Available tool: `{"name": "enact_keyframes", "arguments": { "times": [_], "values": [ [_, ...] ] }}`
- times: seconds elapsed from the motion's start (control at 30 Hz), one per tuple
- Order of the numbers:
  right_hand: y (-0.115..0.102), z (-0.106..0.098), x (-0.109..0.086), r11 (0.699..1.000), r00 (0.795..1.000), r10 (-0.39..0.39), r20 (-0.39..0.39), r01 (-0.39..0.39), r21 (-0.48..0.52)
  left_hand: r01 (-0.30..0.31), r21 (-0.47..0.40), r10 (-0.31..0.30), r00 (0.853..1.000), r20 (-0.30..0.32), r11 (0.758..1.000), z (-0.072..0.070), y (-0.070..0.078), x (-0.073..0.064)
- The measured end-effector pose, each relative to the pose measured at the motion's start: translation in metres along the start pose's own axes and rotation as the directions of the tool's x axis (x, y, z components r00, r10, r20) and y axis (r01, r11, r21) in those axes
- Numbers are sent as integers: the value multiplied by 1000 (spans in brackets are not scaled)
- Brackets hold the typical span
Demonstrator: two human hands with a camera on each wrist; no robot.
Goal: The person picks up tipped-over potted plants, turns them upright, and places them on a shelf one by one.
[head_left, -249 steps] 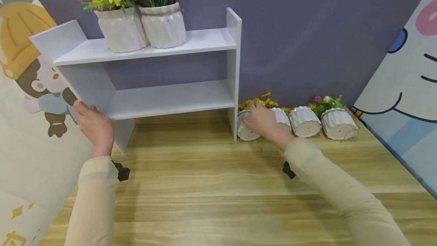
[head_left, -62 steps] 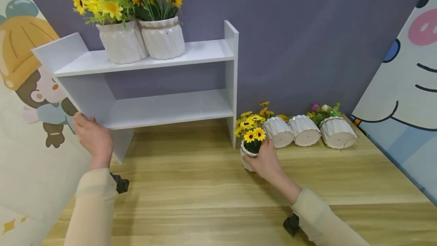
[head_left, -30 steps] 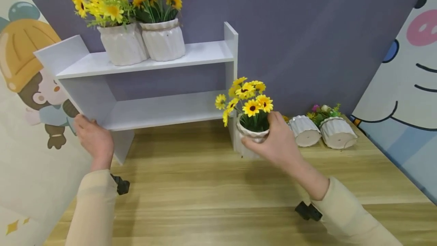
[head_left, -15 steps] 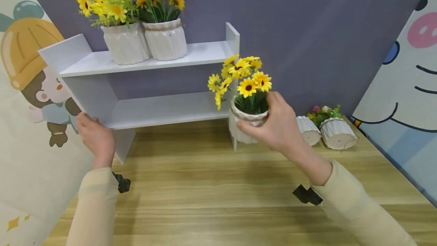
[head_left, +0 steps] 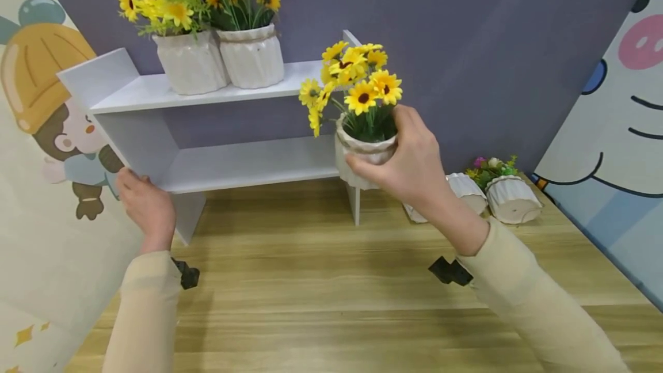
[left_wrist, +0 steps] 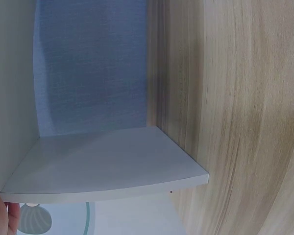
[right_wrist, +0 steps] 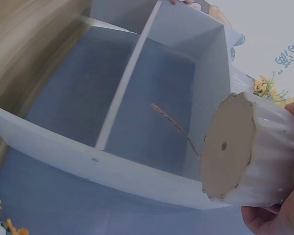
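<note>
Gripping with our right hand [head_left: 412, 157], we hold at its left a round, ribbed white pot [head_left: 364, 148] of yellow flowers [head_left: 362, 96]; our left hand [head_left: 148, 207] grips the smooth shelf [head_left: 254, 160] by its edge.

I've got both arms [head_left: 142, 318] extended: left hand [head_left: 147, 205] near the left edge of the bench [head_left: 290, 309], right hand [head_left: 413, 160] raised and curled.

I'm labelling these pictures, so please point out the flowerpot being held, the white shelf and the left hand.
Held flowerpot [right_wrist: 272, 149], right wrist view: on its ridged side wall.
White shelf [head_left: 254, 161], head view: on its lower board.
Left hand [head_left: 148, 206], head view: on the middle of the hand.
</note>
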State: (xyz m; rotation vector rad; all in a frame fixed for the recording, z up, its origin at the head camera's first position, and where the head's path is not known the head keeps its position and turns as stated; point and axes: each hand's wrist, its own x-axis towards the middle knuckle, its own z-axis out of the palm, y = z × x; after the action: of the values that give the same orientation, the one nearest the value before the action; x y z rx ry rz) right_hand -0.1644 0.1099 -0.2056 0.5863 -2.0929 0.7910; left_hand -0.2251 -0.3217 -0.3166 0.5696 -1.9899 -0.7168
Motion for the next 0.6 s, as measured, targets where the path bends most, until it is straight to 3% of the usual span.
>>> {"name": "enact_keyframes", "arguments": {
  "times": [0.6],
  "values": [
    [-25,-5,57,995,995,83,62,-87,58,-16,7,16,1000,-6,1000,1,1,0]
  ]
}}
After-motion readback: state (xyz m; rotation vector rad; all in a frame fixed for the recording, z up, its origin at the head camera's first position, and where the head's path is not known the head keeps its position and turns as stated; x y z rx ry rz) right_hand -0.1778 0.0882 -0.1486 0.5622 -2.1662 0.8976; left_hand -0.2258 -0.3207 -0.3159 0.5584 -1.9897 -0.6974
